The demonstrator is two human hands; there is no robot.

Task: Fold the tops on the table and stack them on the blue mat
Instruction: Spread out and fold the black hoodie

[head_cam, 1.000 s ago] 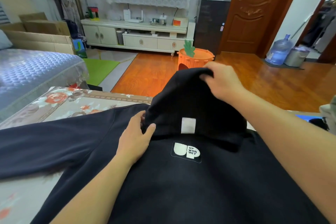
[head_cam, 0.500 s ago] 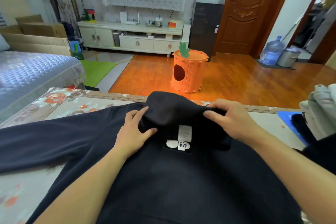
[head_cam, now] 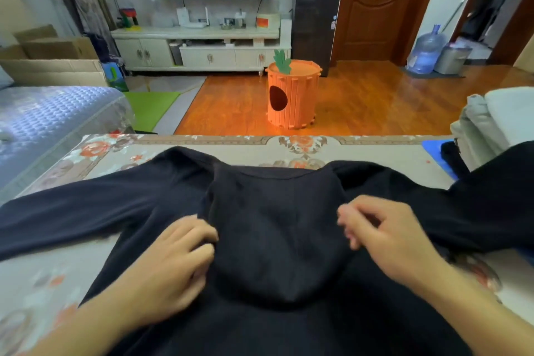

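- Black long-sleeved hooded top (head_cam: 138,205) lay spread flat on the table with the floral-patterned cloth (head_cam: 43,277), both sleeves stretched outward to either side.
- Hood (head_cam: 277,228) lay folded down over the back of the garment, rounded tip toward the person.
- Left hand (head_cam: 170,266) rested on the fabric at the hood's left edge, fingers curled against that edge; whether they actually gripped cloth could not be told.
- Right hand (head_cam: 387,237) sat at the hood's right side, blurred, fingers loosely bent and spread, nothing seen between them.
- Hands were apart, the hood between them.
- Blue mat (head_cam: 433,147) showed at the table's far right corner, mostly covered by a stack of folded garments (head_cam: 485,124), pale ones above a dark one.
- The top's right sleeve reached toward that stack.
- Orange carrot-shaped slatted stool (head_cam: 291,95) stood on the wooden floor (head_cam: 375,107) beyond the table.
- Quilted blue bed cover (head_cam: 49,115) at left.
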